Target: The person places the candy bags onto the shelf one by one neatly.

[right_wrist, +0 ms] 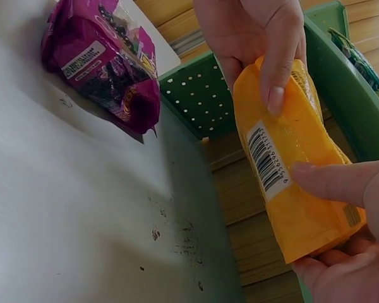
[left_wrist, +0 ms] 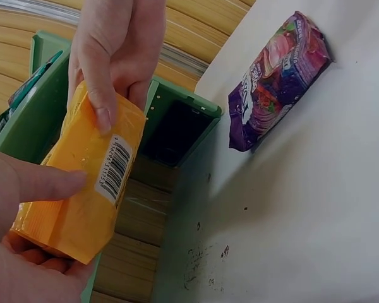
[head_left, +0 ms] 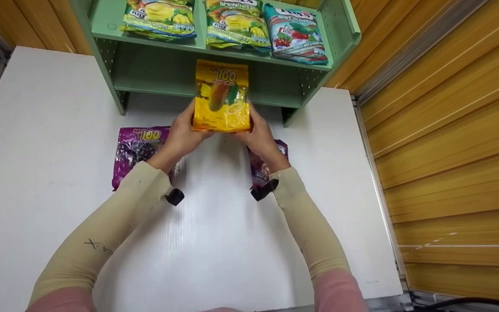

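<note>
A yellow candy bag [head_left: 222, 96] marked "LOT 100", with a mango picture, is held up in front of the green shelf [head_left: 158, 73]. My left hand [head_left: 184, 135] grips its left lower side and my right hand [head_left: 259, 131] its right lower side. Both thumbs press on the bag's bottom face, where a barcode [left_wrist: 114, 168] shows in the left wrist view. Fingers of each hand curl behind the bag, partly hidden. On the table under my left forearm lies a purple "LOT 100" candy bag [head_left: 139, 149]; a darker purple bag [left_wrist: 279, 79] lies under my right wrist.
Two yellow-green candy bags [head_left: 158, 19] [head_left: 238, 24] and a teal one [head_left: 298, 37] sit on the upper shelf tier. The white table [head_left: 215, 242] extends around the shelf's feet. A wood-panelled wall [head_left: 448, 151] stands to the right.
</note>
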Tool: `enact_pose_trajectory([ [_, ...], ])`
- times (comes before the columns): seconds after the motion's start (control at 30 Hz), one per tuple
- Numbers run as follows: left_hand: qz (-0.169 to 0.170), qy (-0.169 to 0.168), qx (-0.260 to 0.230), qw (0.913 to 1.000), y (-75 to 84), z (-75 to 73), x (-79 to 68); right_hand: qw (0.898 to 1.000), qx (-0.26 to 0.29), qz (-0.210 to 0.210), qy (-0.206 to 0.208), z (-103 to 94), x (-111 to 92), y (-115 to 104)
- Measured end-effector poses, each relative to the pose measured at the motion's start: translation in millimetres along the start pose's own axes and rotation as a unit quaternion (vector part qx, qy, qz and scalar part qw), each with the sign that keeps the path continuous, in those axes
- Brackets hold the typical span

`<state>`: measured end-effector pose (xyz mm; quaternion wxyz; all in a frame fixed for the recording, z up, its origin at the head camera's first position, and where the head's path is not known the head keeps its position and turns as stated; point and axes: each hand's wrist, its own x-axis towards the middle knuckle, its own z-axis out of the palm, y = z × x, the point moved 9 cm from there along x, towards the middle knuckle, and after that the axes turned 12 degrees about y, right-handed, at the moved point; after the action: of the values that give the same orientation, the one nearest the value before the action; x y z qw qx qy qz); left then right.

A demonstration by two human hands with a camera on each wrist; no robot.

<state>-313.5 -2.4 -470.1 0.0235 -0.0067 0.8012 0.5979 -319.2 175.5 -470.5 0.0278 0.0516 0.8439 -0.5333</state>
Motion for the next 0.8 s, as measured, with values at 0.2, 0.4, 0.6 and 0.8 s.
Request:
enact_pose_trajectory([
  [0.2,-0.021,0.003,-0.011,0.9997,-1.1,-2.9,6.1,0.999,0.033,0.007,0.002,-1.3,4,-1],
  [0.4,-0.011,0.013,0.007,0.9998,0.0,-4.9,15.1,0.996,0.088,0.012,0.005,-2.5,3,-17],
  [0.6,-0.016,0.03,0.021,0.9992,0.8,-6.8,21.3,0.996,0.08,0.029,0.02,-4.8,4,-23],
  [0.8,-0.015,0.069,0.031,0.997,2.4,-10.1,23.7,0.996,0.065,0.023,0.054,-4.8,20,-10],
])
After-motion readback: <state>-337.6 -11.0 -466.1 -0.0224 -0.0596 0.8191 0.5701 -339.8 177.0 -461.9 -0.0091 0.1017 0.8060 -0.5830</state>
